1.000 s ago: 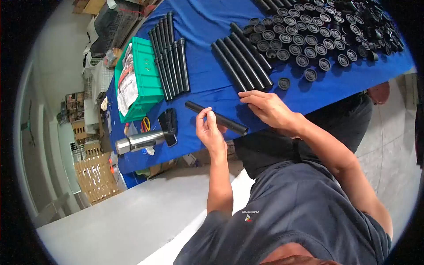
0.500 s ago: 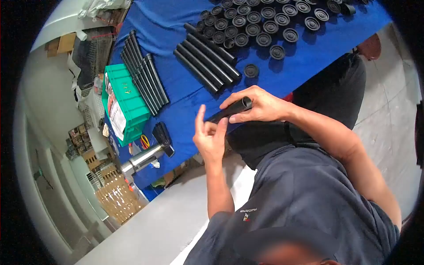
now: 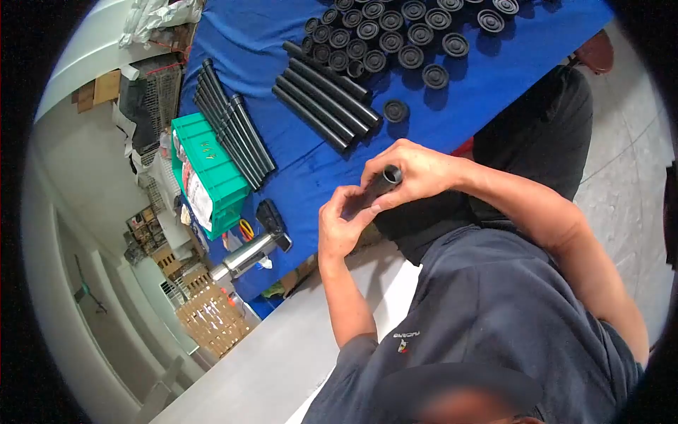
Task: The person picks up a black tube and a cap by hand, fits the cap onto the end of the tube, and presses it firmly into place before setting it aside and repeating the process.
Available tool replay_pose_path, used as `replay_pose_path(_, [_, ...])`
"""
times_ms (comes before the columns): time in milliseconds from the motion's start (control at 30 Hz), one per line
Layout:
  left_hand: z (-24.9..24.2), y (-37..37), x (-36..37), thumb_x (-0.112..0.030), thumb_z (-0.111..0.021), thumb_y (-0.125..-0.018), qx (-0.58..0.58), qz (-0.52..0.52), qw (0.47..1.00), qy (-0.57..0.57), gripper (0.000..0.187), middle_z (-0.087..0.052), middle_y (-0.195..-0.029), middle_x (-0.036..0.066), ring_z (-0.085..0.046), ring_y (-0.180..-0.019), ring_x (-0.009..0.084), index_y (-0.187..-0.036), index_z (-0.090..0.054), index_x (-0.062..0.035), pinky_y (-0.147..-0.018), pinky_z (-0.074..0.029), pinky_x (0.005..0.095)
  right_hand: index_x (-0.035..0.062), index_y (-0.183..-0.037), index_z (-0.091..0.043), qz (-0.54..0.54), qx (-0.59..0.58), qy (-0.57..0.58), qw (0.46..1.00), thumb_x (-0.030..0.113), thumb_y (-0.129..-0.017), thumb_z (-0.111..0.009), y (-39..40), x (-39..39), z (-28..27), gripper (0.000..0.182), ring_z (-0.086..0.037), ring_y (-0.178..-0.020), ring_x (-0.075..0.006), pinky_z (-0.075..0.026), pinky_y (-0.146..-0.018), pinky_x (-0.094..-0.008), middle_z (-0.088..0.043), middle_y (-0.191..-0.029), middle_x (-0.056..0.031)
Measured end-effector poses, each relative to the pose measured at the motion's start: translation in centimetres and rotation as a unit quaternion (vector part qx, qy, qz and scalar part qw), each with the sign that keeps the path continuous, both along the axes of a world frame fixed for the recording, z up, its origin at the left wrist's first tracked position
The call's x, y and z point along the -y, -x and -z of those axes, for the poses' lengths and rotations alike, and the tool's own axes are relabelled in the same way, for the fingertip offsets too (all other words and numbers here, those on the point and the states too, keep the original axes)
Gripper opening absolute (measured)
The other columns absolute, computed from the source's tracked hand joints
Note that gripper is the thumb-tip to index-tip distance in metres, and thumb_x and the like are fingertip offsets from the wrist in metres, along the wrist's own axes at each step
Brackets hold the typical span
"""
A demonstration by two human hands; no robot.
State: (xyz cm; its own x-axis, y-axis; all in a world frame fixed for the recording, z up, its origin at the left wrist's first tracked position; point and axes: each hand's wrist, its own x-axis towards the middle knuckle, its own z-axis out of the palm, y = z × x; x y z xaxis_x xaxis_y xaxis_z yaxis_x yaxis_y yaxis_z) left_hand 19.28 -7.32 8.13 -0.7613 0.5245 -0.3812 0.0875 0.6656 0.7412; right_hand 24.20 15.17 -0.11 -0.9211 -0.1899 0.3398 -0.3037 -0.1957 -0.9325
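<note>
A short black tube [image 3: 382, 185] is held in front of my body, its open round end tipped up toward the camera. My right hand [image 3: 418, 172] grips it near that end, with fingers over the far side and the thumb below. Around the lower part of the same tube curl the fingers and thumb of my left hand [image 3: 342, 225]; the tube's other end is hidden there. Just beyond my hands, several similar black tubes [image 3: 326, 103] lie side by side on the blue cloth [image 3: 311, 166]. A single black ridged disc [image 3: 395, 110] sits close to my right hand.
Many black discs [image 3: 420, 34] cover the far part of the table. Thinner black tubes [image 3: 244, 134] lean against a green crate [image 3: 227, 185]. A silver cylindrical tool with a black handle [image 3: 252, 254] and yellow-handled scissors [image 3: 246, 228] lie near the table's left edge.
My left hand's raised, spread fingers have closed around the tube. The tube has turned so its open end points more upward. The whole view has shifted slightly.
</note>
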Motion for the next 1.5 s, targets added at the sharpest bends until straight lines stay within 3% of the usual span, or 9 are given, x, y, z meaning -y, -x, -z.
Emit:
replay_pose_path(167, [-0.1,1.2,0.5,-0.016,-0.077,-0.091,-0.069,0.096,0.993,-0.027,0.030,-0.069,-0.110,0.009,-0.064,-0.100,0.0165,-0.111,-0.069,0.0041,-0.087,-0.051,0.0315,0.0026,-0.109,-0.072,-0.019,0.054,0.023,0.998,0.024,-0.083,-0.083,-0.1,-0.7,-1.3,0.036,-0.072,-0.080,-0.0188,-0.055,-0.072,-0.0339,-0.075,-0.089,-0.0127])
replay_pose_path(367, [0.5,0.3,0.7,-0.016,-0.077,-0.091,0.124,-0.059,0.983,-0.123,0.045,-0.065,-0.115,0.008,-0.063,-0.105,0.0185,-0.128,-0.061,0.0023,-0.093,-0.050,0.0326,0.0024,-0.111,-0.072,-0.027,0.076,0.093,0.992,0.021,-0.084,-0.083,0.2,0.1,0.1,0.035,-0.073,-0.083,-0.0167,-0.056,-0.074,-0.0314,-0.076,-0.091,-0.0104])
replay_pose_path(467, [0.9,0.2,0.3,-0.013,-0.078,-0.090,0.123,-0.032,0.976,-0.177,0.050,-0.065,-0.114,0.007,-0.063,-0.105,0.0171,-0.132,-0.056,0.0013,-0.092,-0.051,0.0332,0.0025,-0.113,-0.072,-0.011,0.069,0.074,0.995,0.019,-0.085,-0.082,0.0,0.1,-0.1,0.034,-0.073,-0.085,-0.0161,-0.056,-0.075,-0.0309,-0.077,-0.093,-0.0101])
replay_pose_path(1033, [1.4,0.8,0.1,-0.008,-0.079,-0.087,0.064,-0.022,0.986,-0.154,0.030,-0.065,-0.104,0.005,-0.060,-0.096,0.0145,-0.112,-0.067,0.0020,-0.086,-0.048,0.0286,0.0019,-0.117,-0.071,0.031,0.042,0.066,0.996,0.030,-0.086,-0.082,0.1,0.2,-0.4,0.043,-0.066,-0.080,-0.0150,-0.055,-0.072,-0.0318,-0.071,-0.091,-0.0075])
replay_pose_path(1133, [2.0,0.5,-0.8,-0.012,-0.074,-0.092,0.105,-0.095,0.894,-0.425,0.032,-0.067,-0.106,0.010,-0.063,-0.099,0.0228,-0.121,-0.062,-0.0069,-0.093,-0.050,0.0391,0.0004,-0.131,-0.063,0.026,0.003,-0.024,0.999,0.044,-0.083,-0.082,0.2,0.2,-0.5,0.067,-0.063,-0.081,-0.0219,-0.053,-0.067,-0.0356,-0.062,-0.096,-0.0135])
replay_pose_path(1233, [1.3,0.5,-1.5,-0.022,-0.068,-0.099,0.137,-0.212,0.810,-0.529,0.031,-0.066,-0.129,0.017,-0.059,-0.125,0.0326,-0.126,-0.060,-0.0108,-0.111,-0.042,0.0507,0.0025,-0.142,-0.056,0.029,-0.049,-0.113,0.992,0.033,-0.080,-0.085,0.8,0.0,-1.7,0.074,-0.065,-0.099,-0.0235,-0.054,-0.081,-0.0339,-0.066,-0.119,-0.0151])
replay_pose_path(1267, [1.6,0.6,-1.2,-0.022,-0.066,-0.100,0.153,-0.234,0.801,-0.529,0.028,-0.064,-0.135,0.018,-0.056,-0.131,0.0331,-0.126,-0.061,-0.0130,-0.113,-0.040,0.0518,0.0028,-0.139,-0.058,-0.004,0.077,-0.018,0.997,0.031,-0.085,-0.080,0.2,-0.1,-2.3,0.064,-0.069,-0.093,-0.0258,-0.054,-0.081,-0.0371,-0.069,-0.113,-0.0164])
replay_pose_path(1333, [1.9,-0.1,-1.7,-0.026,-0.064,-0.102,0.180,-0.330,0.771,-0.513,0.026,-0.068,-0.125,0.019,-0.065,-0.116,0.0316,-0.122,-0.062,-0.0090,-0.101,-0.052,0.0472,0.0032,-0.136,-0.061,0.039,0.044,0.001,0.998,0.021,-0.088,-0.077,0.3,0.3,-1.5,0.053,-0.070,-0.093,-0.0243,-0.054,-0.078,-0.0358,-0.071,-0.109,-0.0161])
replay_pose_path(1500, [2.3,-1.4,1.1,-0.042,-0.067,-0.099,0.168,-0.285,0.923,-0.196,0.039,-0.070,-0.079,0.011,-0.068,-0.066,0.0187,-0.092,-0.066,-0.0033,-0.060,-0.054,0.0287,-0.0005,-0.125,-0.066,0.061,0.077,-0.049,0.994,0.016,-0.090,-0.071,-0.4,0.1,-2.1,0.040,-0.068,-0.081,-0.0228,-0.052,-0.066,-0.0339,-0.072,-0.100,-0.0160])
